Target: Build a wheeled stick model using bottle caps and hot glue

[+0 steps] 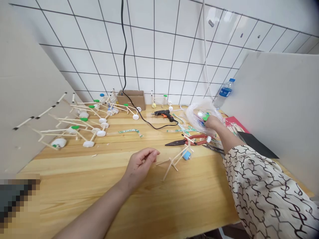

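Note:
My left hand [142,163] hovers over the table with its fingers curled and the thumb against them; nothing shows in it. Close to its fingertips stands a small frame of wooden sticks [171,160], which bears a blue bottle cap [186,155] and a black-tipped crosspiece. My right hand [213,122] reaches into a clear plastic bag [193,114] of bottle caps. A green bottle cap [206,117] lies right at its fingers. Those fingertips are hidden, so I cannot tell whether they grip it.
Red-handled pliers [196,139] lie behind the frame, and a glue gun [163,115] with a black cord lies farther back. Several stick-and-cap models [84,119] fill the left side. A cardboard box [132,99] stands by the wall, a water bottle [225,93] at back right.

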The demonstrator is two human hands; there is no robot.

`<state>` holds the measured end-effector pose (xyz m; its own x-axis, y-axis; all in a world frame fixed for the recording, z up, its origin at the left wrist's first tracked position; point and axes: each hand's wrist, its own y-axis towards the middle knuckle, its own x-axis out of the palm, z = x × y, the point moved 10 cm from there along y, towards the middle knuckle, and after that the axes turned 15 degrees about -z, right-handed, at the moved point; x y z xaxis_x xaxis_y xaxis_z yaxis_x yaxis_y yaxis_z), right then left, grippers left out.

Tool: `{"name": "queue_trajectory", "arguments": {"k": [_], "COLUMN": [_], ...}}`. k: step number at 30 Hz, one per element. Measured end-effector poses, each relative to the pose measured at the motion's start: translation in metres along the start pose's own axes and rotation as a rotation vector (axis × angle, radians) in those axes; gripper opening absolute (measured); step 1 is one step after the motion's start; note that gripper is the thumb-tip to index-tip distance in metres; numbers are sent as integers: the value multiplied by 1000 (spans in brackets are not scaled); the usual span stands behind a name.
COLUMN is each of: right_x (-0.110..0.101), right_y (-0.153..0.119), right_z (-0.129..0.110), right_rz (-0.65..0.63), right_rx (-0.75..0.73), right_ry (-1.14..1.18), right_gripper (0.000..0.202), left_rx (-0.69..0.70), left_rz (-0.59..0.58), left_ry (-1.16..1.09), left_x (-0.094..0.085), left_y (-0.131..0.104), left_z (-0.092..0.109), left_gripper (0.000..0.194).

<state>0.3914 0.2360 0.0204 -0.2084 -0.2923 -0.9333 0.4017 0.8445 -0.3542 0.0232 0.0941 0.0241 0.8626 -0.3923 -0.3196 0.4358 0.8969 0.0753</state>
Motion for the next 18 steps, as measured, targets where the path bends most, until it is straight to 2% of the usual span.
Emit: {"name": "queue_trajectory", "arguments": {"k": [6, 9, 12, 16, 17, 18], "right_x": [-10, -23, -27, -2, 9, 22], "right_y": [-15, -42, -83, -134, -143, -152], "right_z": [-6, -13, -20, -17, -17, -22], "right_rz": [52, 129, 180, 120, 85, 3], "right_rx": [-22, -79, -204, -375, -424, -545], "right_ry": [18, 52, 107, 170, 194, 274], "right_gripper": [27, 15, 15, 13, 14, 18], "left_rx": [-44, -46, -32, 0, 4, 7], "left_rz": [-1, -8, -40, -159, -193, -225], "left_ry": [-14, 8, 50, 115, 130, 143], "left_x": [0, 1, 3, 13, 15, 18], "left_y": [2, 3, 5, 10, 10, 11], "left_z": [-6, -5, -2, 0, 0, 0], "left_gripper": [25, 24, 22, 20, 20, 20]}}
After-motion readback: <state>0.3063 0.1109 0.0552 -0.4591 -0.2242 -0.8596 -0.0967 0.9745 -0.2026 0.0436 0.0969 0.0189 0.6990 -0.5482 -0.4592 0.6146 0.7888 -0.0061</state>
